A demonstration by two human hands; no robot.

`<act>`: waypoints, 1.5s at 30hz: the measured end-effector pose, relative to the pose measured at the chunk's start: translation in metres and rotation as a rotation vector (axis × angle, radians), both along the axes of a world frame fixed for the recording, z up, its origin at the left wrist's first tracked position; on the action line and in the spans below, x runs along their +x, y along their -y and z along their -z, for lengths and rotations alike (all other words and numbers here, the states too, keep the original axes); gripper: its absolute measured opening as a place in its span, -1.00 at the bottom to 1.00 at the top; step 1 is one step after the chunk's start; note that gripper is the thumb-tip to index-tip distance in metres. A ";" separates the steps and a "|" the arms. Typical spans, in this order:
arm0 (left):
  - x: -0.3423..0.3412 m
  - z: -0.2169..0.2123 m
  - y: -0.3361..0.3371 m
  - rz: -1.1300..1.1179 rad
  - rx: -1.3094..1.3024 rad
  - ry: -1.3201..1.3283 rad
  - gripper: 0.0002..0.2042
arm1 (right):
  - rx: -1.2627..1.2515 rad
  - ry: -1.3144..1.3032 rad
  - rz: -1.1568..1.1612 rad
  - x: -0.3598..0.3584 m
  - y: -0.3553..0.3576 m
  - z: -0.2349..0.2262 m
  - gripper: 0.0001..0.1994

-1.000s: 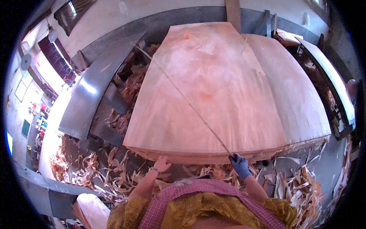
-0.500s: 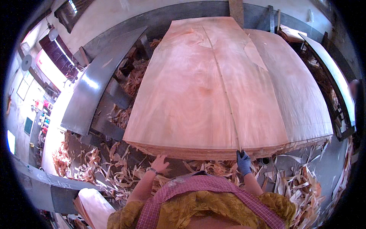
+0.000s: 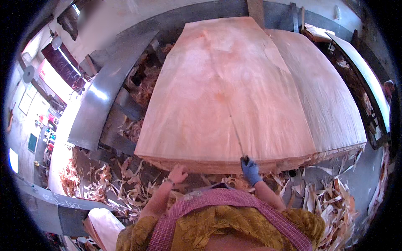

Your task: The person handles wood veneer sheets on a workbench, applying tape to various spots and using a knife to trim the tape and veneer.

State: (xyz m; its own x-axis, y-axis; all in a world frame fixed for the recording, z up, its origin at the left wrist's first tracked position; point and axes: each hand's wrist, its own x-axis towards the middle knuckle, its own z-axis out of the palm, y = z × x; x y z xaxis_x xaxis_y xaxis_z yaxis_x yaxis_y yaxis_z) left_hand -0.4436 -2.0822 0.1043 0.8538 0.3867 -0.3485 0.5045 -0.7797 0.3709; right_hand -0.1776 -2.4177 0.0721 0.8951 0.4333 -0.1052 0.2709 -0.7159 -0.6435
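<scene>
A tall stack of thin, pinkish wood veneer sheets point(image 3: 188, 100) lies in front of me. My right hand point(image 3: 251, 170), in a blue glove with dark fingertips, is closed around the near end of a long thin stick point(image 3: 236, 133) at the stack's front edge. The stick reaches away over the top sheet, and its far part is smeared by motion. My left hand point(image 3: 178, 174) is bare, with a band at the wrist. It lies against the stack's near edge, left of the stick, fingers loosely extended and holding nothing that I can see.
A second, paler veneer stack point(image 3: 331, 92) adjoins on the right. Long metal-topped benches stand left point(image 3: 100, 94) and right point(image 3: 364, 71). Curly veneer scraps point(image 3: 331, 205) litter the floor around my feet. Part of another person point(image 3: 389, 88) shows at the far right.
My right hand has moved left along the front edge, and the stick has swept left with it. The wrinkled flaps on the top sheet now look flat. My left hand has barely moved.
</scene>
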 end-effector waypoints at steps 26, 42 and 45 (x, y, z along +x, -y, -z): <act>-0.243 0.037 -0.109 -0.506 -0.204 0.171 -0.60 | 0.041 0.071 -0.200 -0.050 -0.316 -0.020 -0.54; -0.465 -0.384 -0.403 -0.402 0.603 1.440 -0.34 | 0.521 -0.604 -0.112 -0.294 -0.690 -0.012 -0.75; -0.473 -0.412 -0.456 -0.371 0.799 1.377 -0.30 | 0.650 -0.799 -0.251 -0.345 -0.832 0.083 -0.75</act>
